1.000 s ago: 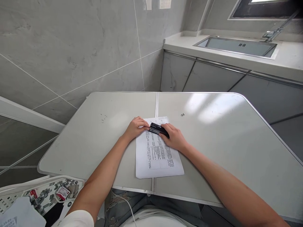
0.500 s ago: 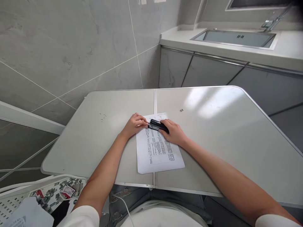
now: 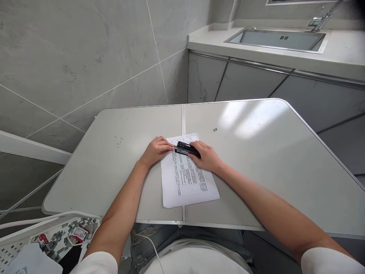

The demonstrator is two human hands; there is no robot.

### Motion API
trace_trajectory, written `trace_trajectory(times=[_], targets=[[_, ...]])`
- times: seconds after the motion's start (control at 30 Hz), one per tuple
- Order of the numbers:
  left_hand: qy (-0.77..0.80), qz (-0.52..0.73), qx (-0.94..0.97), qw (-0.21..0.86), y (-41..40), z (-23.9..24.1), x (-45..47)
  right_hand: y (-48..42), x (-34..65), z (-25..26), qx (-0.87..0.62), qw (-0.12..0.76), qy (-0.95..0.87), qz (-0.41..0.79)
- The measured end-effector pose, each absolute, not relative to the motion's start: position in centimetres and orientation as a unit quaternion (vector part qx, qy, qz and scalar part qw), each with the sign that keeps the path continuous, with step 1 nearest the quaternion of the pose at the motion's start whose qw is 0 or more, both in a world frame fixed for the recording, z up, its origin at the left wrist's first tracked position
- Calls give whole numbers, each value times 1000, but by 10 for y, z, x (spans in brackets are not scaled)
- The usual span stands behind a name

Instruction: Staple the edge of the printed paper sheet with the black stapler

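Black plastic-looking stapler [image 3: 188, 148], just one, over printed paper [image 3: 172, 188] on one table [image 3: 270, 171]; right hand [image 3: 206, 156] gripping its rear; left hand [image 3: 157, 149] fingertips at its front, whether pinching I cannot tell; two small pieces [image 3: 215, 130] beyond.

A kitchen is indicated by the inset sink [image 3: 276, 41], the faucet [image 3: 322, 21], and cabinets [image 3: 253, 80] placed under the counter [image 3: 345, 47].

I watched the right hand [image 3: 207, 156] grip a black stapler [image 3: 187, 147] over printed paper [image 3: 188, 190], the left hand [image 3: 156, 150] at the stapler's tip. Loose staples [image 3: 118, 143] lay toward the table's [image 3: 270, 171] far left corner; a white basket [image 3: 13, 252] sat by its near left corner.
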State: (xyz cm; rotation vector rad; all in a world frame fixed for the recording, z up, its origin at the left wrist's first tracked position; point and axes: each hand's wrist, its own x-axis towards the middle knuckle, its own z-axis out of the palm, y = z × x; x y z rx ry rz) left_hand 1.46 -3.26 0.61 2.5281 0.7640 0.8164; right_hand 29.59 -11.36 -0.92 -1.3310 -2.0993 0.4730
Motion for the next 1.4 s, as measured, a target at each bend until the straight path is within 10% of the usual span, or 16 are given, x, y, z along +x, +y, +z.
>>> trace_trajectory(times=[1.4], targets=[[331,303,875,185,-39,-2,35,-113,296,-7,-491,295,-797,190]])
